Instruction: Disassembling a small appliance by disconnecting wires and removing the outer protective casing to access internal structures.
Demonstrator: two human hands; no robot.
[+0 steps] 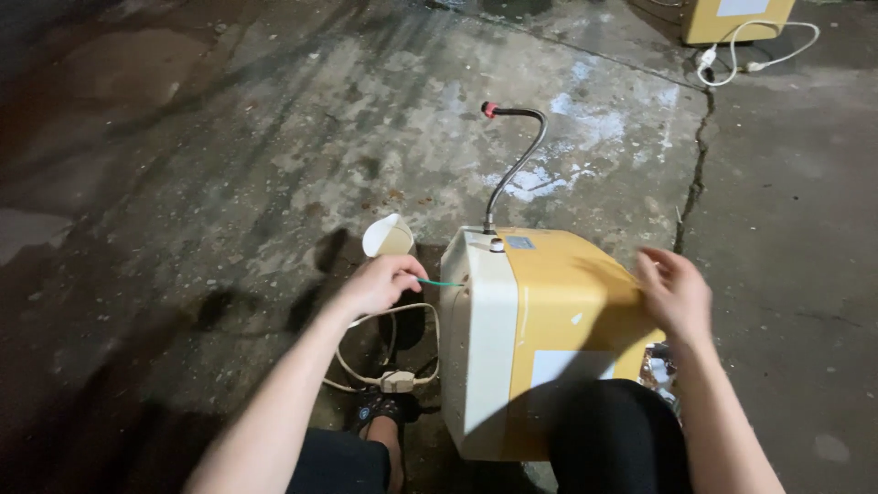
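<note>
Nearest, the person's dark-trousered knees frame a boxy appliance [540, 338], a small water-heater-like unit with a glossy yellow front, a cream side panel and rounded corners, lying on rough, stained concrete floor [229, 165]. The right hand [677, 293] lies loosely open on the far right edge of the yellow face, gripping nothing. The left hand [380, 284] is pinched shut on a thin green-handled tool [437, 283], probably a screwdriver, whose tip meets the cream side. As I judge it, the slim tool could slip off the smooth panel and scratch it or jab a finger, since the box is steadied by only a flat palm.

Below the left hand a beige power cord [389, 366] with an inline block loops on the floor; it could snag a foot. Just beyond stands a white cup [389, 236], easy to knock over. Farther off, a braided metal hose [517, 165] with a red tip arches up. A crack splits the concrete at right, and a second yellow unit [736, 18] with a white cable sits at the far edge.
</note>
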